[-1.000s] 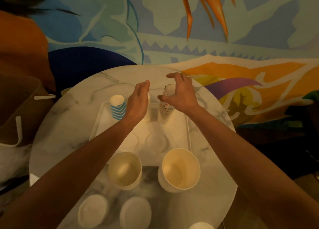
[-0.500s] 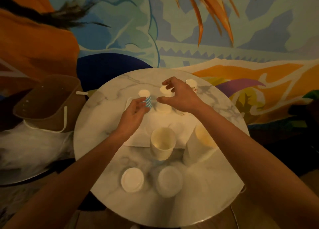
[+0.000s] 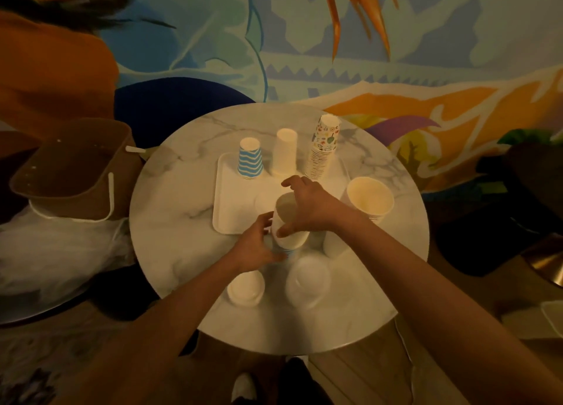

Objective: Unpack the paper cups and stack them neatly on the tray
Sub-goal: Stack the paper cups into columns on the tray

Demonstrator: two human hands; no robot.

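Roughly midway, I judge: a blue-striped stack (image 3: 250, 160), white stack (image 3: 285, 151) and patterned stack (image 3: 324, 145) stand at the tray's (image 3: 231, 209) 12 o'clock edge, the left hand (image 3: 256, 246) and right hand (image 3: 310, 206) both grip a held stack (image 3: 288, 221) at its 6 o'clock edge, and a large cup (image 3: 370, 198) at 3 o'clock and upturned cups (image 3: 246, 288) at 6 o'clock sit off it on the table (image 3: 182, 237).

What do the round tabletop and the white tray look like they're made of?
Tabletop: marble or a marble-look laminate, judging by grey veins on white and a soft sheen. Tray: likely plastic, perhaps moulded pulp; plain off-white, matte, with a rounded raised rim.
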